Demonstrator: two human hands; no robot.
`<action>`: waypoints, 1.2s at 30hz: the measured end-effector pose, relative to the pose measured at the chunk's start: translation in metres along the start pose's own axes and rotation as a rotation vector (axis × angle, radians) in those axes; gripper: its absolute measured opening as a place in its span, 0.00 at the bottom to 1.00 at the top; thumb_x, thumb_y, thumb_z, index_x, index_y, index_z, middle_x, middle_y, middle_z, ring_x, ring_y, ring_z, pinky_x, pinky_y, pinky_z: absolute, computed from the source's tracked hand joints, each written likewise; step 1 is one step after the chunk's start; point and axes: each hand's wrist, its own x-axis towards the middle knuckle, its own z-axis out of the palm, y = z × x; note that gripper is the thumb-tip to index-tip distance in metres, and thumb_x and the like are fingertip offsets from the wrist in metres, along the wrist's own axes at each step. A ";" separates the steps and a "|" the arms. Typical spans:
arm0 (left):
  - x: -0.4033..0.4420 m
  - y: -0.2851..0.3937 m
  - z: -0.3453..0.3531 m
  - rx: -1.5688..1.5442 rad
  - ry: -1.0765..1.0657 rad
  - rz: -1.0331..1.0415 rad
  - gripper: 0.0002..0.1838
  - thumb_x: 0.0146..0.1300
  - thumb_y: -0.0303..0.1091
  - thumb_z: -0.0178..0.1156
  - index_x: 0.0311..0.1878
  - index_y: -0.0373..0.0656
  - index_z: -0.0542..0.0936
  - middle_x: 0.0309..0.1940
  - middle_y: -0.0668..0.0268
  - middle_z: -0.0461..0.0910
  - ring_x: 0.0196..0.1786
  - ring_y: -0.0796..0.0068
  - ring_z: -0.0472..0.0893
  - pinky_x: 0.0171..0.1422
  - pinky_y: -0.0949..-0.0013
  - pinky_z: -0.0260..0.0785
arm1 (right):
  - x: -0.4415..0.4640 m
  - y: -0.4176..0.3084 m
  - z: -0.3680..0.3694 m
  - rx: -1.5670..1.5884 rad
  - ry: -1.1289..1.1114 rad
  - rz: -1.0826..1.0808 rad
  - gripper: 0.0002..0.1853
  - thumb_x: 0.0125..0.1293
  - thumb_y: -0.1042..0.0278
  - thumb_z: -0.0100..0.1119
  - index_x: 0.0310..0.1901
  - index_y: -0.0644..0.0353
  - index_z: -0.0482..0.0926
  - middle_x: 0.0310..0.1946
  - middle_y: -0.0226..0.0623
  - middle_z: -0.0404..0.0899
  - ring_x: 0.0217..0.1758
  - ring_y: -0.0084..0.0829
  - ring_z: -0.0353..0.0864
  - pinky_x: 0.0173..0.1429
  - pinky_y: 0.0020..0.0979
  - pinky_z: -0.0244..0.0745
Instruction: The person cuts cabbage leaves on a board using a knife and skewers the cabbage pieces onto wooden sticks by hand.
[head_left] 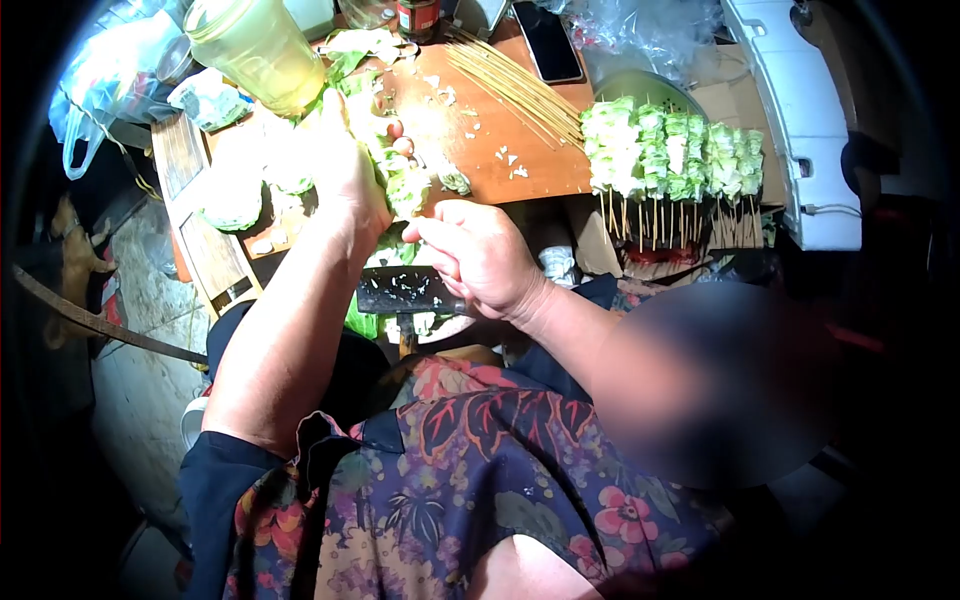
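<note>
My left hand (345, 165) is closed around pale green lettuce leaves (405, 188) over the near edge of the wooden table (540, 165); glare washes out its fingers. Just right of the leaves, my right hand (485, 255) is closed in a pinch, and what lies between its fingertips is hidden. Below the right hand sits a dark, wide blade (400, 290) speckled with pale bits. Two small reddish-brown round pieces (401, 142) rest beside the lettuce. Thin wooden skewers (515, 85) lie in a bundle farther back.
Several skewers threaded with lettuce (670, 150) stand in a row at the right, sticks pointing toward me. A phone (547, 40), a jar (418, 18) and a yellowish plastic container (255, 50) are at the back. A cut lettuce piece (232, 200) lies left. A white foam box (795, 120) borders the right.
</note>
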 end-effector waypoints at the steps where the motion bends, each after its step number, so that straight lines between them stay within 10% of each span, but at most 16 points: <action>1: -0.003 0.002 0.001 -0.018 -0.007 0.004 0.26 0.69 0.61 0.40 0.45 0.47 0.71 0.23 0.67 0.72 0.22 0.74 0.70 0.26 0.70 0.64 | 0.000 -0.002 0.000 -0.108 0.019 -0.018 0.09 0.68 0.68 0.52 0.36 0.65 0.77 0.15 0.24 0.66 0.13 0.13 0.60 0.17 0.17 0.56; 10: -0.021 0.008 0.002 0.282 -0.191 0.031 0.36 0.67 0.68 0.38 0.59 0.42 0.66 0.40 0.55 0.78 0.36 0.58 0.78 0.45 0.58 0.71 | -0.008 0.006 -0.033 -0.956 0.020 -0.191 0.08 0.67 0.69 0.54 0.41 0.64 0.78 0.25 0.29 0.76 0.24 0.17 0.73 0.30 0.21 0.71; 14: -0.004 0.004 -0.014 0.556 0.111 -0.068 0.40 0.64 0.68 0.46 0.63 0.39 0.64 0.48 0.55 0.75 0.42 0.64 0.79 0.48 0.61 0.73 | -0.020 -0.005 -0.044 -0.661 0.079 -0.019 0.09 0.65 0.72 0.51 0.42 0.65 0.79 0.27 0.31 0.78 0.24 0.19 0.76 0.31 0.21 0.73; 20: -0.004 0.004 -0.029 0.716 0.014 0.055 0.28 0.66 0.51 0.53 0.61 0.40 0.69 0.48 0.60 0.77 0.41 0.69 0.79 0.45 0.66 0.71 | -0.041 -0.039 -0.064 -0.757 0.158 0.000 0.12 0.66 0.69 0.50 0.44 0.66 0.78 0.28 0.33 0.79 0.25 0.19 0.78 0.29 0.21 0.73; 36: -0.022 -0.018 -0.015 1.066 -0.343 -0.004 0.17 0.65 0.36 0.56 0.54 0.39 0.76 0.41 0.67 0.80 0.40 0.77 0.79 0.46 0.72 0.69 | -0.140 -0.139 -0.322 -0.709 1.247 -0.076 0.06 0.64 0.74 0.56 0.41 0.62 0.80 0.29 0.38 0.82 0.24 0.32 0.80 0.29 0.29 0.77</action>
